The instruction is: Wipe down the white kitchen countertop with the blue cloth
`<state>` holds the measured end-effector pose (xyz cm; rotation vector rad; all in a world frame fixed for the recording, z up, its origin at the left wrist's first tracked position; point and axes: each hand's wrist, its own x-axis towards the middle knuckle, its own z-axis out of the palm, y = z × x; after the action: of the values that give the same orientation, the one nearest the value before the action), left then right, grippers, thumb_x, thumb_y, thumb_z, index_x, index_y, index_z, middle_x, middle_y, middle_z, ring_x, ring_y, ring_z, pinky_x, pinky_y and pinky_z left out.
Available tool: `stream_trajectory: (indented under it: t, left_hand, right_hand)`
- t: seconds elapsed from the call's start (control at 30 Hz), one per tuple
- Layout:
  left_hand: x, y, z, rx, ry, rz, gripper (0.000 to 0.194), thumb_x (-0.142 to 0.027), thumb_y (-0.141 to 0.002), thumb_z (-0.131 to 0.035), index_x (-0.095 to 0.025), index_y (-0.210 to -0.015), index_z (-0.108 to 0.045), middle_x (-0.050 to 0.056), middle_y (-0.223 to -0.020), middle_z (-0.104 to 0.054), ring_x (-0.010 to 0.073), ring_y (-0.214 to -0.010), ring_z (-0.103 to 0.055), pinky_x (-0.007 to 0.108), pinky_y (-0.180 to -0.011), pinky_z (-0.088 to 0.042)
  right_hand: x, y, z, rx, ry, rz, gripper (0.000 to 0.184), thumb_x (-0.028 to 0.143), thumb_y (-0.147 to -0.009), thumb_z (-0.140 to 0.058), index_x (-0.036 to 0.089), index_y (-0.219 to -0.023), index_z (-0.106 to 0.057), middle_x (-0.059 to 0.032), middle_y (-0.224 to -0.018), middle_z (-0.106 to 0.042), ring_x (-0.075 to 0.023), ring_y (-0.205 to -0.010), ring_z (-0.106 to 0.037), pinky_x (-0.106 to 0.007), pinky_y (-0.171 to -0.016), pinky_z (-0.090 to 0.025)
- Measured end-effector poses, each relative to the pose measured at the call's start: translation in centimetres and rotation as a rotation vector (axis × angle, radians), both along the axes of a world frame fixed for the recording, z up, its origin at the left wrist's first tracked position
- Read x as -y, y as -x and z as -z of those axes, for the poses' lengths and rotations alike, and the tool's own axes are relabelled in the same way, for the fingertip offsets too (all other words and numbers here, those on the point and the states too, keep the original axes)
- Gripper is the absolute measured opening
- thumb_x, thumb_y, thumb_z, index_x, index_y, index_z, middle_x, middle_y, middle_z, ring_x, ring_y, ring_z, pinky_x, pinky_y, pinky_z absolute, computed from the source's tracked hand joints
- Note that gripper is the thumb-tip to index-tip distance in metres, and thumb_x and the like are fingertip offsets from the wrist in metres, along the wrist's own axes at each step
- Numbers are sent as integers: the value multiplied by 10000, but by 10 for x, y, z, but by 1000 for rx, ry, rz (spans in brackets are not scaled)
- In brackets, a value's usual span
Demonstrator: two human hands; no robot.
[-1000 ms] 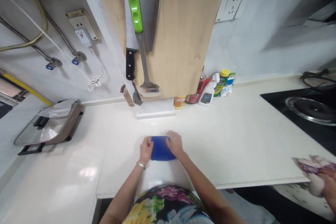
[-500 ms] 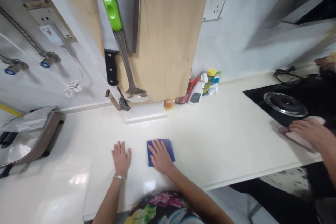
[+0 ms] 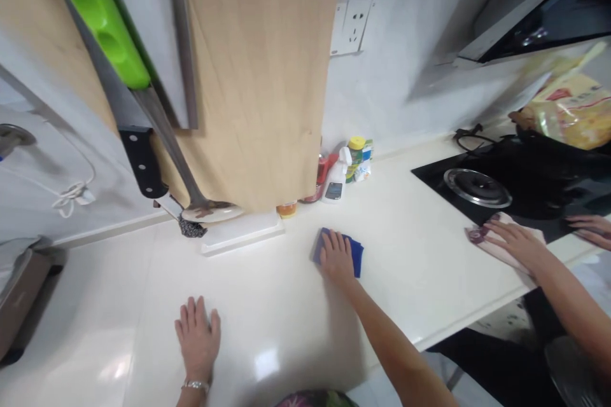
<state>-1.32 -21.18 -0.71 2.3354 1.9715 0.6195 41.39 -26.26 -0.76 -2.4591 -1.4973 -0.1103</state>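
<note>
My left hand [image 3: 196,337], with a bracelet at the wrist, lies flat on the white counter [image 3: 258,305], fingers spread and nothing under them that I can see. To its right, my right hand [image 3: 337,259] presses down on a folded blue cloth [image 3: 357,255], fingers over its top. The cloth lies on the counter, its edges showing on both sides of the hand. Behind it stand a white spray bottle [image 3: 337,178] and a yellow-lidded container [image 3: 356,151].
A ladle [image 3: 167,133] and a black-handled knife [image 3: 143,162] hang on a wooden panel [image 3: 267,76] close in front. On the right, another person's hand [image 3: 518,243] holds a pale cloth [image 3: 496,248] at the edge of a black cooktop [image 3: 429,172]. A brown appliance [image 3: 23,292] sits left.
My right hand has slid the blue cloth rightward along the counter, away from my left hand. The view has shifted, and more of the cooktop and the other person's second hand now show.
</note>
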Motion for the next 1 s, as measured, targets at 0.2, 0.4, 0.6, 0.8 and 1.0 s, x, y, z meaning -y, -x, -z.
stream_trajectory:
  t: [0.2, 0.4, 0.6, 0.8, 1.0]
  left_hand:
    - [-2, 0, 0, -17, 11, -15, 589, -429, -989, -359, -117, -1475, -476, 200, -1584, -394, 346, -1531, -228, 578, -1233, -204]
    - [-3, -1, -2, -43, 8, -20, 609, -453, -993, -334, -84, -1450, -492, 206, -1576, -402, 343, -1522, -254, 560, -1228, -229]
    - [-3, -3, -5, -58, -10, -16, 604, -458, -995, -323, -80, -1428, -509, 210, -1563, -418, 333, -1517, -270, 539, -1227, -243]
    - [-3, -2, -7, -79, 24, -29, 618, -473, -994, -311, -79, -1428, -507, 207, -1564, -416, 332, -1515, -274, 535, -1228, -244]
    - [-3, 0, -5, -62, 47, -29, 593, -427, -972, -368, -126, -1474, -468, 178, -1590, -387, 321, -1523, -257, 544, -1233, -229]
  right_hand:
    - [-47, -44, -1, -30, 14, -159, 550, 293, -991, -344, 151, -1511, -454, -105, -1622, -361, -288, -1517, -244, -499, -1245, -118]
    - [-81, -79, 1, -33, -44, -390, 528, 314, -997, -357, 166, -1487, -488, -103, -1594, -408, -273, -1493, -289, -484, -1242, -137]
    - [-100, -107, 6, -2, -113, -540, 510, 346, -996, -383, 182, -1457, -526, -85, -1542, -479, -235, -1440, -344, -440, -1227, -162]
    - [-106, -113, 5, -13, -76, -535, 549, 389, -978, -344, 167, -1426, -569, -111, -1556, -463, -247, -1417, -376, -469, -1206, -107]
    - [-108, -86, 16, 52, -95, -404, 585, 395, -987, -262, 230, -1485, -520, -79, -1598, -402, -240, -1471, -335, -418, -1213, -61]
